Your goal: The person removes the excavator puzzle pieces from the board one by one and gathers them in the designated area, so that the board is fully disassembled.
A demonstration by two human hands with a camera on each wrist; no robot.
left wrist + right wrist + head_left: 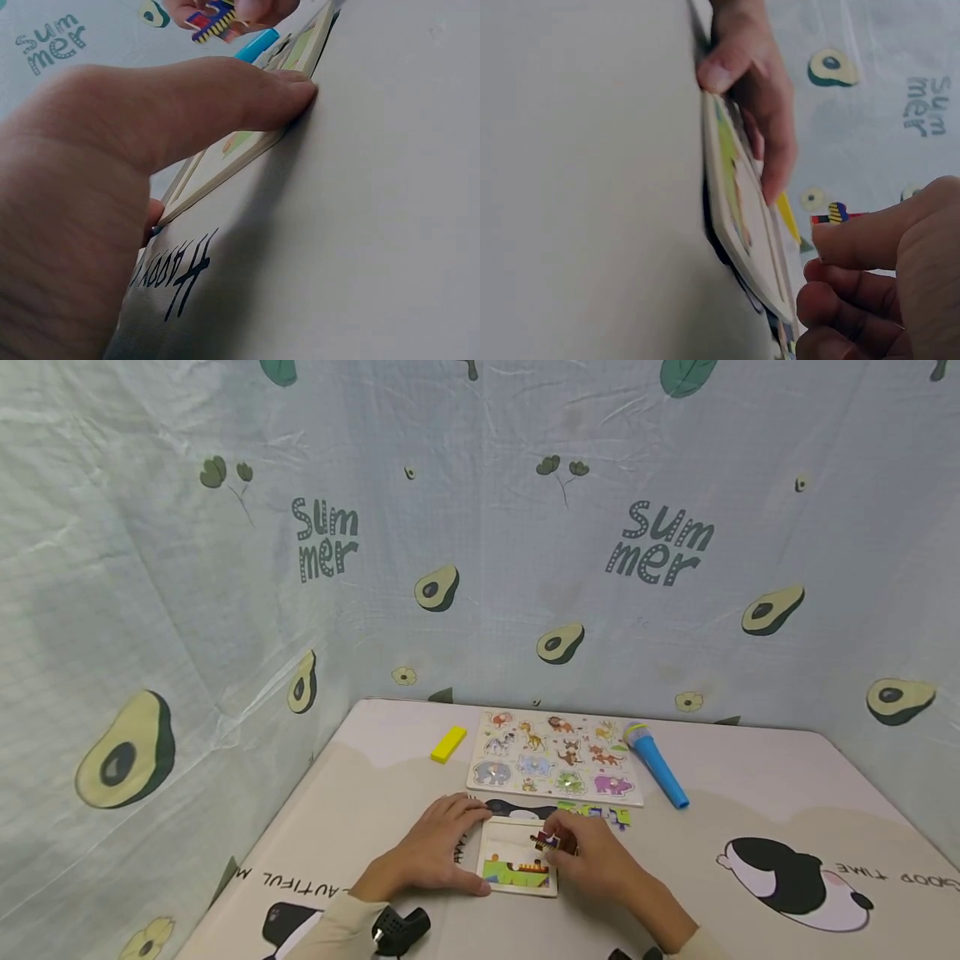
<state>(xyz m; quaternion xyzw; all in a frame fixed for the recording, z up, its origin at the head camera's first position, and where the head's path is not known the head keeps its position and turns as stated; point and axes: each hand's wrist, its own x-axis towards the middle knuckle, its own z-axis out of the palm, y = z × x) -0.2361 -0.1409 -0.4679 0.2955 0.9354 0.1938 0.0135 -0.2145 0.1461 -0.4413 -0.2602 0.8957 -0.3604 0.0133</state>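
A small wooden puzzle tray (506,837) lies on the table, its bottom part filled with colourful pieces (517,873) and its upper part bare wood. My left hand (438,847) holds it along the left side, thumb at the near corner and fingers at the far one. Over the tray's right side, my right hand (600,856) pinches a dark multicoloured puzzle piece (546,841) between thumb and fingers. In the left wrist view that piece (216,21) shows yellow stripes and a patch of red. Loose green puzzle pieces (618,817) lie just behind the tray, partly hidden by the right hand.
Farther back lies a large animal puzzle board (551,756). A yellow block (448,744) is at its left and a blue toy microphone (660,768) at its right. Printed cloth walls (480,527) rise behind and beside the table (750,802).
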